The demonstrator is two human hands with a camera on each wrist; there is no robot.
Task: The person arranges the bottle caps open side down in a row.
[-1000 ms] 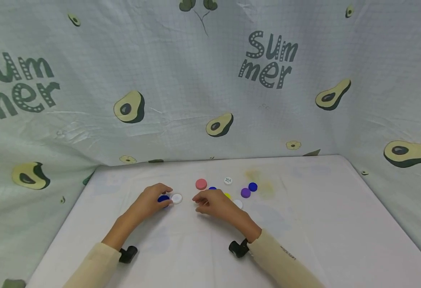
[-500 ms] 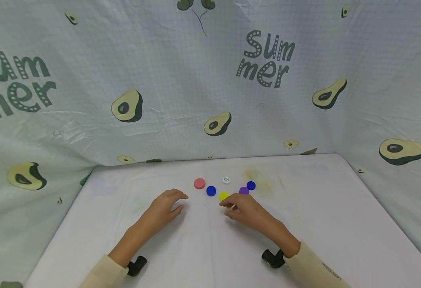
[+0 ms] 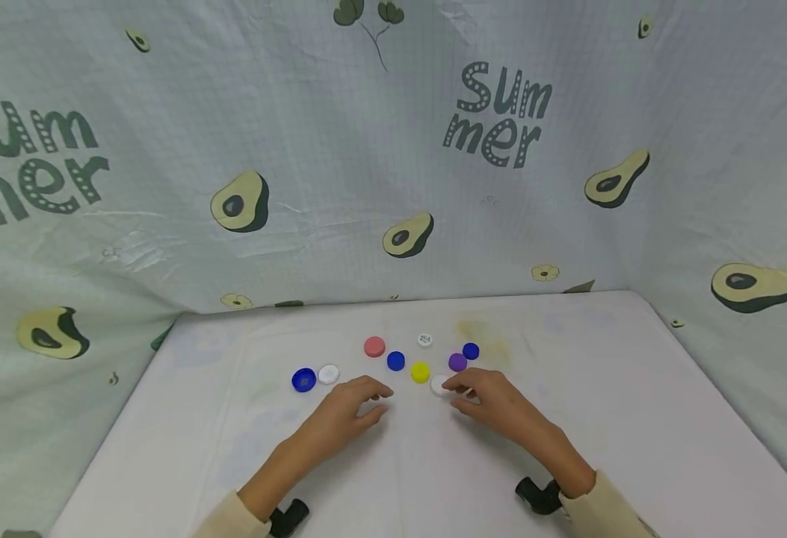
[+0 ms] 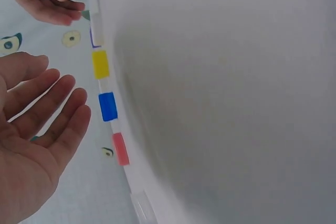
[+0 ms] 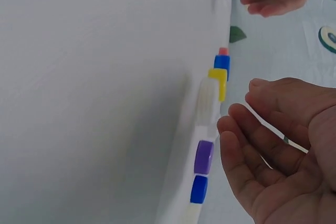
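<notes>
In the head view my left hand (image 3: pixel 346 415) hovers with loosely bent fingers and a gap between thumb and fingertips, nothing in it. Behind it lie a blue bottle cap (image 3: pixel 303 379) and a white bottle cap (image 3: pixel 329 374). My right hand (image 3: pixel 497 403) is beside another white bottle cap (image 3: pixel 439 385), partly hidden by its fingertips; in the right wrist view the fingers look relaxed, near that ribbed cap (image 5: pixel 208 100) and holding nothing. Left of it sits a yellow cap (image 3: pixel 420 372), and behind the right hand a purple cap (image 3: pixel 457 362).
Farther back on the white tabletop (image 3: pixel 245 448) lie a red cap (image 3: pixel 374 347), a second blue cap (image 3: pixel 396 361), a small white cap with dark marks (image 3: pixel 424 340) and a third blue cap (image 3: pixel 470 351). A printed curtain (image 3: pixel 326 149) rises behind the table.
My left hand has moved right, away from the blue and white caps at the left, which show again. My right hand has moved right past the yellow cap, uncovering it and the middle blue cap.
</notes>
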